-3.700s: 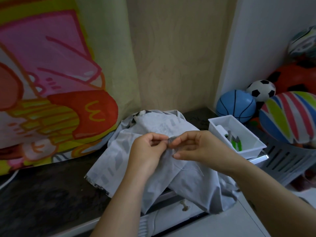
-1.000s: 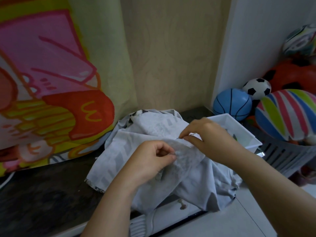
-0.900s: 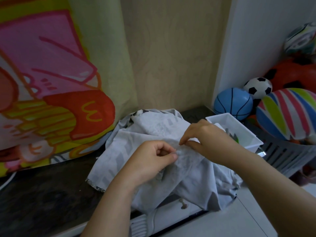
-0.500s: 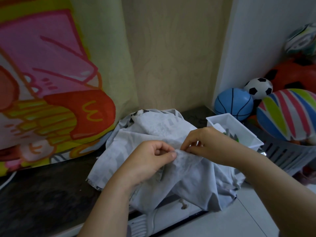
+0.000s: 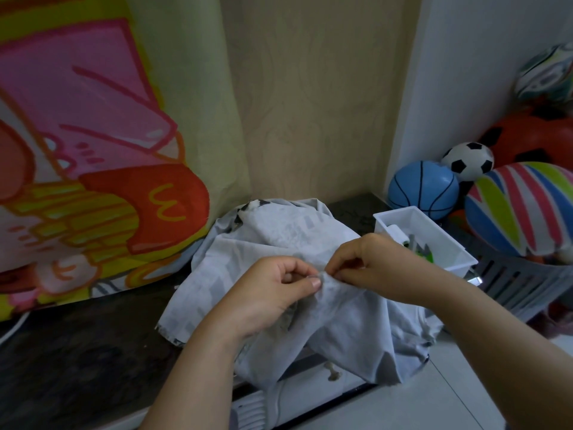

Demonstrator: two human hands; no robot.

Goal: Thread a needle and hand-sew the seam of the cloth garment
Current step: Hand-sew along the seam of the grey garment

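Observation:
A pale grey cloth garment lies bunched on the dark countertop and hangs over its front edge. My left hand pinches a raised fold of the cloth between thumb and forefinger. My right hand meets it from the right, fingertips pinched at the same fold. The needle and thread are too small to make out between the fingers.
A white plastic tray holding small sewing items stands right behind my right hand. A grey slatted basket with several balls is at the far right. A colourful printed cloth hangs at the left. The dark countertop stretches leftwards.
My right hand came back down and left from near the tray to the fold my left hand holds. My left hand stayed pinched on the cloth.

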